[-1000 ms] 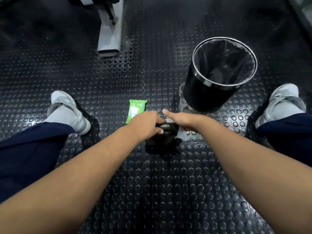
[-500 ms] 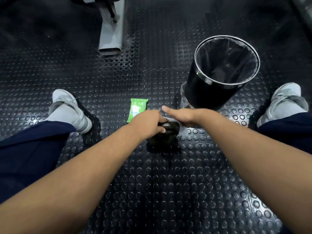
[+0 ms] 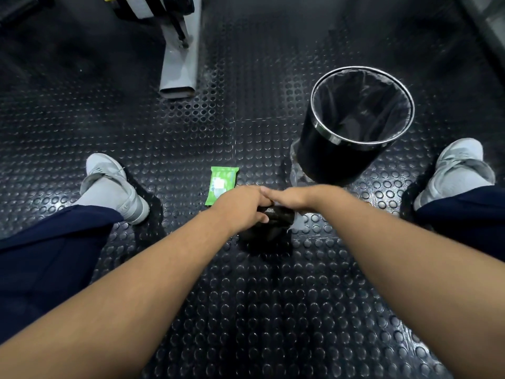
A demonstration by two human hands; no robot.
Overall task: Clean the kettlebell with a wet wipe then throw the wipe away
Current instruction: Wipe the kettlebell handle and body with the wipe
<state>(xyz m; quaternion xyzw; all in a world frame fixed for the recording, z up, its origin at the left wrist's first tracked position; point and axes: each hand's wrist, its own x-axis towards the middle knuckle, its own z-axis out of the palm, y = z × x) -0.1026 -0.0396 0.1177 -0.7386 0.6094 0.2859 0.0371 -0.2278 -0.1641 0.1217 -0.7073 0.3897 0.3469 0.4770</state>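
A small black kettlebell (image 3: 276,222) stands on the studded rubber floor between my feet, mostly hidden under my hands. My left hand (image 3: 240,206) grips its top from the left, fingers curled over the handle. My right hand (image 3: 289,198) lies over the kettlebell from the right, thumb touching the left hand, and holds a white wet wipe (image 3: 296,224) against it. A corner of the wipe shows below the right wrist. A green pack of wipes (image 3: 221,184) lies flat just beyond my left hand.
A black bin (image 3: 352,124) with a dark liner and a chrome rim stands open to the far right of my hands. A grey metal leg (image 3: 179,69) of a gym machine rests on the floor farther back. My grey shoes (image 3: 109,184) (image 3: 456,168) flank the scene.
My right hand has slid left over the kettlebell until it meets the left hand. The view has shifted slightly, with the left hand keeping its grip.
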